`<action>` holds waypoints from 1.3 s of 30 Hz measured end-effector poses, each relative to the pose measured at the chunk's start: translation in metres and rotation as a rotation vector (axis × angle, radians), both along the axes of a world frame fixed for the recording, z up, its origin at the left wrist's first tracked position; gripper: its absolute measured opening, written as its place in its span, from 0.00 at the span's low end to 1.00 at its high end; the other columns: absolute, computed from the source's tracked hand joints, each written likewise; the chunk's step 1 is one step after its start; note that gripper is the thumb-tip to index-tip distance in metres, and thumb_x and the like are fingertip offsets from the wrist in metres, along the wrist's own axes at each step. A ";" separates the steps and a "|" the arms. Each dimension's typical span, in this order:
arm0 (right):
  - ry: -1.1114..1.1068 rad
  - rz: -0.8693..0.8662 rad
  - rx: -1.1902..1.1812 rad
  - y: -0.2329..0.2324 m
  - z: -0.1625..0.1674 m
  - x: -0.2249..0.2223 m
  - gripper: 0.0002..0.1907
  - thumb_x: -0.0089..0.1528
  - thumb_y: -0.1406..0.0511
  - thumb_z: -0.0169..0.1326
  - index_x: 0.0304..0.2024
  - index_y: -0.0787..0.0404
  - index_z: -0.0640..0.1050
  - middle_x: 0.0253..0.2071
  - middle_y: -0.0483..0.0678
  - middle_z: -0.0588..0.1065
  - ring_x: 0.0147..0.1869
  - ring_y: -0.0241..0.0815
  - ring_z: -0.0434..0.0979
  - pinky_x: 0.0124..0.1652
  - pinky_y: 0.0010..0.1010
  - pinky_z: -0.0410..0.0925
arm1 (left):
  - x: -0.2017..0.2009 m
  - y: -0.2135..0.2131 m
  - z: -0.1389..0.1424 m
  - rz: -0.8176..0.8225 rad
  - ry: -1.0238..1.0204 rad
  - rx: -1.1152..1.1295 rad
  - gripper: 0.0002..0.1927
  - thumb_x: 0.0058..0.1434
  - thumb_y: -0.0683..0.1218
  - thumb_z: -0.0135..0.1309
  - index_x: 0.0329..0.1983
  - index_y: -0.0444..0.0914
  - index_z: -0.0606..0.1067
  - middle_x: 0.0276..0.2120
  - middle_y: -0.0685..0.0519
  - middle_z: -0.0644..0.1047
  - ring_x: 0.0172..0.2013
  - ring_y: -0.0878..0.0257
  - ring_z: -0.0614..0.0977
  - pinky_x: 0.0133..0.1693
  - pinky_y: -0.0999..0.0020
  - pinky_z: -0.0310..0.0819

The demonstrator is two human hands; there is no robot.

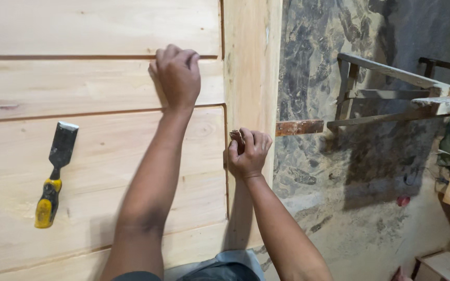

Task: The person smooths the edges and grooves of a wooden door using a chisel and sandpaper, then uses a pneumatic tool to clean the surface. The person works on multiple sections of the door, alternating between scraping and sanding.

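My left hand (177, 75) grips a panel groove, upper centre; my right hand (247, 153) pinches a small brown piece (236, 137) at the frame edge, mid-frame. It could slip, gouging wood

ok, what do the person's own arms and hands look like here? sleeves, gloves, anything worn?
Both arms are bare from the bottom edge of the picture up to the fingers: no sleeves show. The left hand and the right hand wear no gloves, and no watch, band or ring can be seen on either wrist or hand. A strip of dark grey clothing shows at the bottom edge between the arms.
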State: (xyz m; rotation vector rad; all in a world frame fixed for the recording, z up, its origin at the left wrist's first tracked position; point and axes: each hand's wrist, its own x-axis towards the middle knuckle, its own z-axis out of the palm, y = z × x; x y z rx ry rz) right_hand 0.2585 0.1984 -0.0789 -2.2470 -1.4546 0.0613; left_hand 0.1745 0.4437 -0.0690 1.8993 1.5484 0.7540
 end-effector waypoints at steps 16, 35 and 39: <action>-0.038 -0.006 -0.005 -0.001 -0.006 -0.001 0.19 0.56 0.64 0.55 0.50 0.60 0.76 0.44 0.54 0.71 0.52 0.56 0.69 0.61 0.54 0.59 | -0.008 0.004 0.005 -0.282 0.278 0.285 0.05 0.69 0.45 0.54 0.39 0.38 0.76 0.37 0.53 0.74 0.39 0.58 0.73 0.45 0.61 0.64; -0.080 0.036 -0.077 0.001 -0.001 -0.003 0.23 0.57 0.57 0.55 0.51 0.62 0.74 0.45 0.56 0.70 0.53 0.58 0.68 0.57 0.52 0.58 | -0.028 -0.131 0.025 -0.671 -0.198 0.128 0.25 0.66 0.47 0.51 0.65 0.35 0.68 0.58 0.42 0.74 0.58 0.50 0.78 0.56 0.58 0.74; -0.020 -0.030 -0.039 -0.002 -0.009 -0.003 0.17 0.59 0.62 0.54 0.51 0.57 0.75 0.46 0.54 0.70 0.54 0.56 0.68 0.59 0.52 0.59 | -0.138 -0.136 0.007 -0.184 0.095 0.016 0.35 0.66 0.46 0.59 0.72 0.32 0.62 0.65 0.37 0.68 0.66 0.41 0.68 0.68 0.49 0.60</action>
